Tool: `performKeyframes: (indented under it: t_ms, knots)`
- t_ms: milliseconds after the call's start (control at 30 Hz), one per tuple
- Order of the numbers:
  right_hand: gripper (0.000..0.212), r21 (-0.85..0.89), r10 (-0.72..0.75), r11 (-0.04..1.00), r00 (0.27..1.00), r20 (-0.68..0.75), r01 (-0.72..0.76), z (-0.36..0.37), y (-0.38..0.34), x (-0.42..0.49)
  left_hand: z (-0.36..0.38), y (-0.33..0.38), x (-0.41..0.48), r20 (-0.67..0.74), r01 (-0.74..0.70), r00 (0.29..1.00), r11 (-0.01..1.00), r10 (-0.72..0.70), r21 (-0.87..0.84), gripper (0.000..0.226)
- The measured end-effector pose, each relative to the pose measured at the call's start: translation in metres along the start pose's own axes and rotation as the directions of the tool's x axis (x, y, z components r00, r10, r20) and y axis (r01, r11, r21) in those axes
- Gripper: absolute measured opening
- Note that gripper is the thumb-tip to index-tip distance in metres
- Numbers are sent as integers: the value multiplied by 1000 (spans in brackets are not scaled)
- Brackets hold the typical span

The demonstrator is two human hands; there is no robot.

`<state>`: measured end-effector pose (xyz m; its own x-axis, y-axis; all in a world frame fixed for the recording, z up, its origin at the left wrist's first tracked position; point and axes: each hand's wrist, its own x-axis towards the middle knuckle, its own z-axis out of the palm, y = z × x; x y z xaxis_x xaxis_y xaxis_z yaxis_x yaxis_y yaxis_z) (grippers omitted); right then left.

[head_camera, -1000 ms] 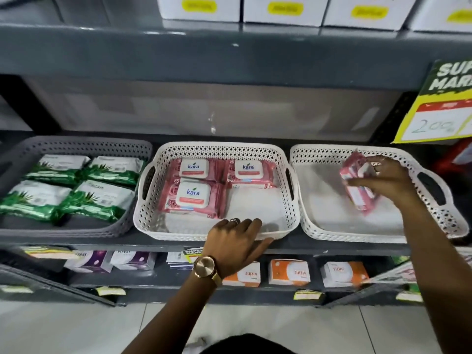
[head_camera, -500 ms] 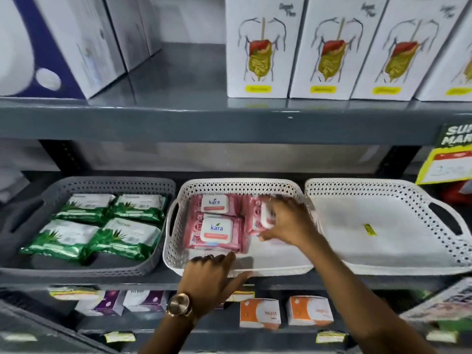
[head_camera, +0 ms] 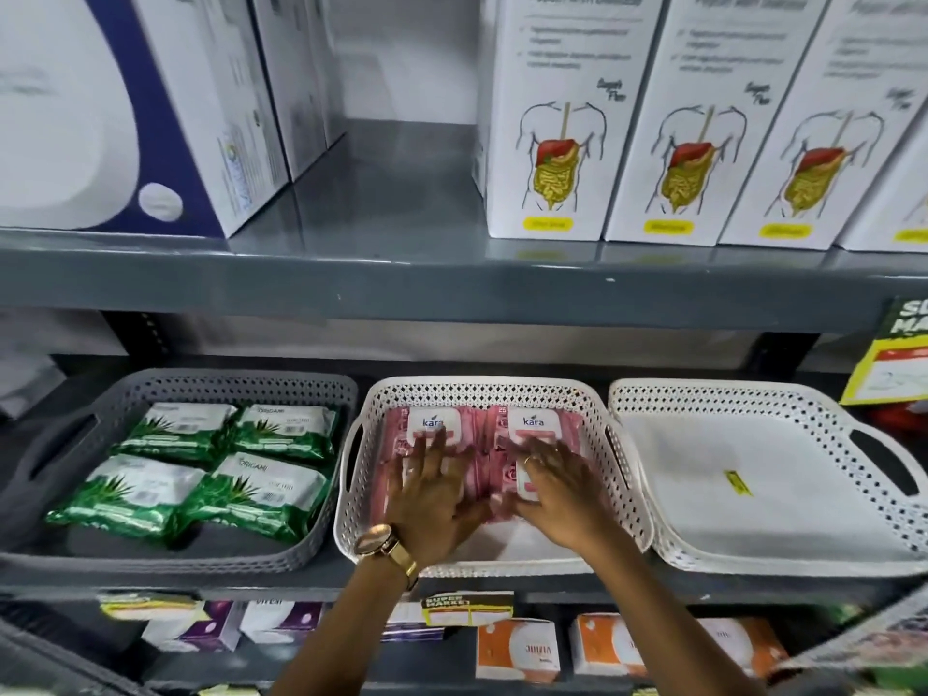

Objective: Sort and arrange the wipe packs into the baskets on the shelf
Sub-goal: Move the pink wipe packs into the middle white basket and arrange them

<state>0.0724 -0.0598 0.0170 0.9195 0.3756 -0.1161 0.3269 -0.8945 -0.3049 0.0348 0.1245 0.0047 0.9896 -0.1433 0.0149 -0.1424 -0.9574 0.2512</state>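
Both hands lie flat with fingers spread, palms down on the pink wipe packs (head_camera: 482,459) in the middle white basket (head_camera: 494,550); neither pinches anything. The left hand (head_camera: 432,499) covers the near-left pack, its fingertips reaching the white lid of the far-left one. The right hand (head_camera: 562,489) presses the near-right pack, whose white lid shows partly beneath the fingers. A gold watch (head_camera: 384,547) sits on the left wrist over the basket's front rim, and both forearms rise from the bottom edge of the view, converging on this basket.

Half a second ago the left hand rested on the basket's front rim while the right hand alone was setting a pack down beside the others; since then both hands have come onto the packs, which fill the basket's far part two by two.

To the left, the grey basket (head_camera: 165,557) holds four green wipe packs (head_camera: 201,469) in two rows. To the right, the second white basket (head_camera: 783,560) holds no packs, only a small yellow sticker (head_camera: 738,482) on its floor. White boxes (head_camera: 653,118) with a digestive drawing stand on the shelf above
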Motion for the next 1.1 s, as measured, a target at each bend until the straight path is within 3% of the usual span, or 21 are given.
performKeyframes:
  t_ms: [100,200,367,867,933,1000,1100]
  knots:
    - [59,-34,1,999,996,87,2,8,-3,-6,10,0,-2,228,24,973,1000,-27,16,82]
    - [55,-21,-7,1000,994,113,9,6,-1,-15,3,-5,-5,294,-9,956,1000,12,-11,65]
    - [61,12,-28,1000,992,126,27,-1,-1,-25,3,-8,-10,288,-73,955,997,64,22,54]
    - [53,122,-84,990,985,149,66,0,12,-18,4,-9,-11,298,-70,953,995,47,67,54]
    - [46,208,-90,976,991,98,68,-3,14,-14,-3,-9,-8,251,-49,967,998,36,47,53]
    - [40,302,-59,950,996,-62,75,-7,12,-7,-3,-12,4,125,-20,992,999,17,25,52]
    - [48,366,54,930,970,-235,37,-13,7,17,-5,-19,33,-36,28,999,999,-27,32,64]
